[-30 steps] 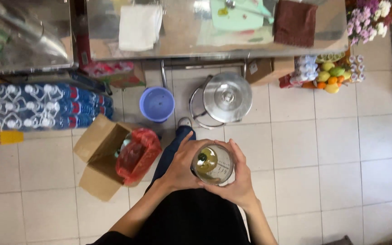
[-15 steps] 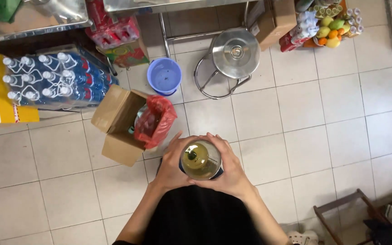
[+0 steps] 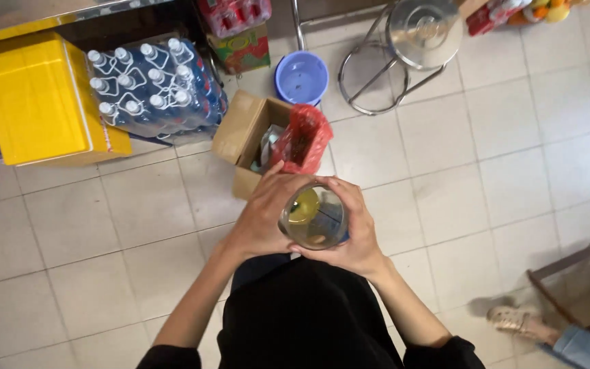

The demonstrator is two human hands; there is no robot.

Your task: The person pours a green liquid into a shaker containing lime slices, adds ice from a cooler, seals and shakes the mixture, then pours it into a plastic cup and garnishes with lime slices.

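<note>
both hands cupped round a clear glass jar, seen from straight above

the jar (image 3: 313, 217) sits just left of centre frame, upright, its long axis pointing up at the camera so only the round mouth and some yellowish contents show. the left hand (image 3: 262, 217) wraps its left side and the right hand (image 3: 356, 229) its right, both closed on the glass and touching it, with fingertips nearly meeting on the upper rim; neither hand is nearer, the hold is shared evenly. just above the jar in the frame lies an open cardboard box (image 3: 246, 142) with a red plastic bag (image 3: 302, 140) in it. farther up are a blue bucket (image 3: 301, 77), a shrink-wrapped pack of water bottles (image 3: 151, 85) and a yellow crate (image 3: 35, 96) at upper left. another person's shoe (image 3: 517, 321) shows at lower right.
</note>
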